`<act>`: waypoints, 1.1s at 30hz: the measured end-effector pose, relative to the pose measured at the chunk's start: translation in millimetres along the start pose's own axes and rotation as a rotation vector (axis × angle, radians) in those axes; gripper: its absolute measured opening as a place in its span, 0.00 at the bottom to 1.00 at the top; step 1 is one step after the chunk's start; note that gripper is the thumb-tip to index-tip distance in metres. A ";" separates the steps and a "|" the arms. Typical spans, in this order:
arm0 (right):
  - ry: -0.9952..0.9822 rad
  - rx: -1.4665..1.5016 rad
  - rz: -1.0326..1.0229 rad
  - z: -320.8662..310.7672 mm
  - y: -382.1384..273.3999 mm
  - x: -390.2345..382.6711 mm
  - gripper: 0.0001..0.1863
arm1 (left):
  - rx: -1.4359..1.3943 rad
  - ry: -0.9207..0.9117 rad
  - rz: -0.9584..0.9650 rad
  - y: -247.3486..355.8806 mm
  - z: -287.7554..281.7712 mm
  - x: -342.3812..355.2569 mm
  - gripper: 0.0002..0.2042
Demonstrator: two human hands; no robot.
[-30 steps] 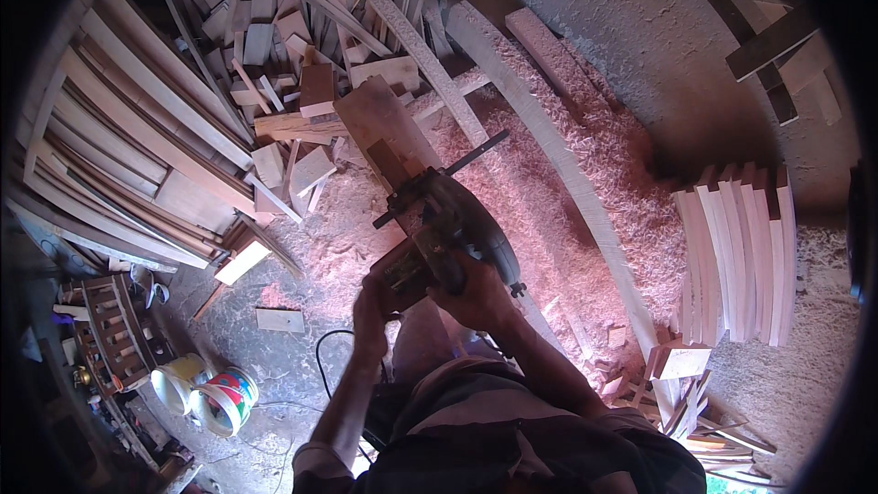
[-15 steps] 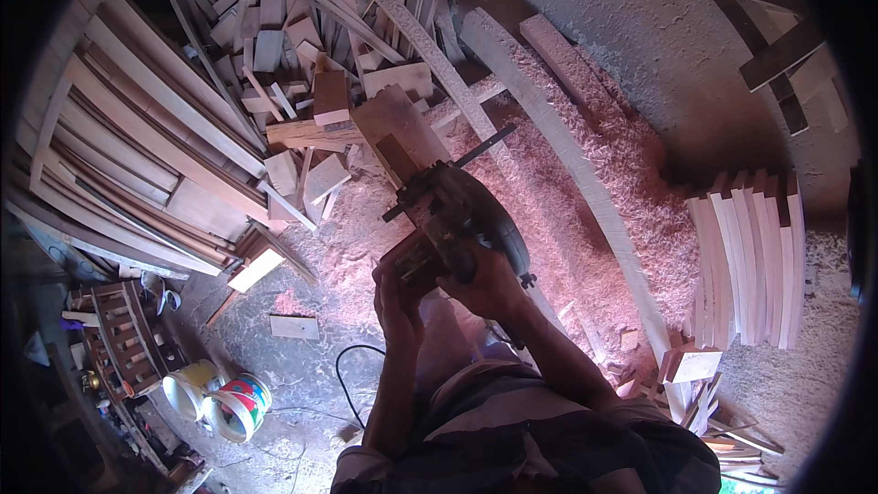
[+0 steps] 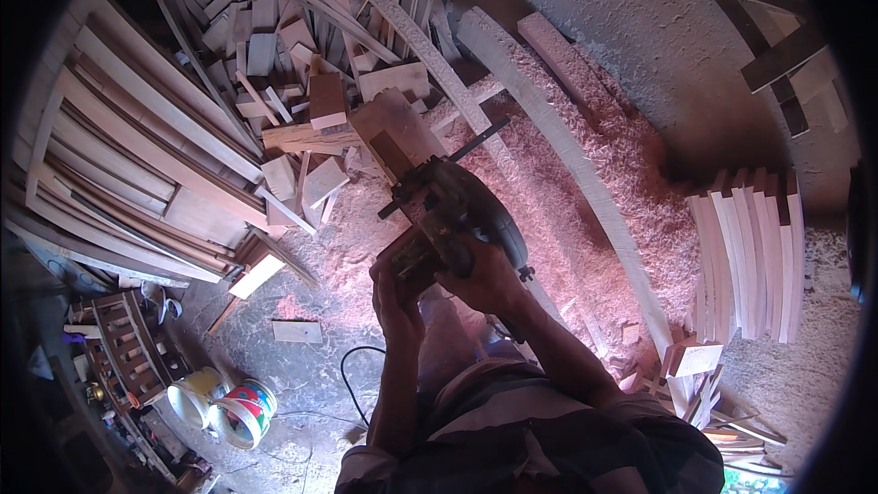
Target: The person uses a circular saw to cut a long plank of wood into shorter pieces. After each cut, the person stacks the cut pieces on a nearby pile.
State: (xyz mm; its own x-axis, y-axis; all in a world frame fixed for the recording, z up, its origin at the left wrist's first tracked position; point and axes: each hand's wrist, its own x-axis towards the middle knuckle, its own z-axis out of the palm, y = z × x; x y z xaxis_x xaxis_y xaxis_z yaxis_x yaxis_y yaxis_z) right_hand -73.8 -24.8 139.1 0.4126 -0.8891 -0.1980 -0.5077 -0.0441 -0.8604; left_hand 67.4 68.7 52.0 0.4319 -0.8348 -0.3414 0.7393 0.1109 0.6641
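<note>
A dark power saw (image 3: 476, 220) with a rounded guard and side bar lies across a wide board (image 3: 398, 119) amid wood shavings. My right hand (image 3: 480, 279) is closed on its rear handle, near the middle of the view. Just left of it, my left hand (image 3: 395, 297) grips the boxy body at the back of the same tool. Its fingertips are partly hidden in shadow. A black cord (image 3: 343, 370) loops down beside my left forearm.
Curved beams (image 3: 155, 155) are stacked at left, offcuts (image 3: 325, 101) heaped ahead. A long curved plank (image 3: 567, 155) lies over pink shavings (image 3: 640, 178) at right, near a bundle of curved pieces (image 3: 745, 256). Buckets (image 3: 242, 412) and a wooden rack (image 3: 123, 348) stand lower left.
The whole scene has shifted slightly right and down in the picture since a second ago. Both hands stay on the saw, with my left hand slightly higher on its body.
</note>
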 end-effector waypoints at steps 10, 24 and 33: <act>-0.035 -0.010 0.054 1.7 -8.8 15.0 0.35 | 0.018 -0.012 -0.010 7.3 0.3 13.4 0.20; -0.024 -0.001 0.029 11.7 -17.5 46.3 0.34 | -0.048 0.027 0.004 23.1 6.5 44.4 0.19; -0.031 -0.041 0.002 26.7 -30.5 99.6 0.34 | -0.043 0.017 0.012 38.5 -4.3 91.2 0.20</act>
State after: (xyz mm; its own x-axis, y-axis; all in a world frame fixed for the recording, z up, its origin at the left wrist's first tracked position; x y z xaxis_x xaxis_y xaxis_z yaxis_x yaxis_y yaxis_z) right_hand 3.0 -99.9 133.1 0.4345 -0.8748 -0.2143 -0.5391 -0.0620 -0.8400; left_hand 137.4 -0.9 43.6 0.4491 -0.8242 -0.3449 0.7554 0.1441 0.6392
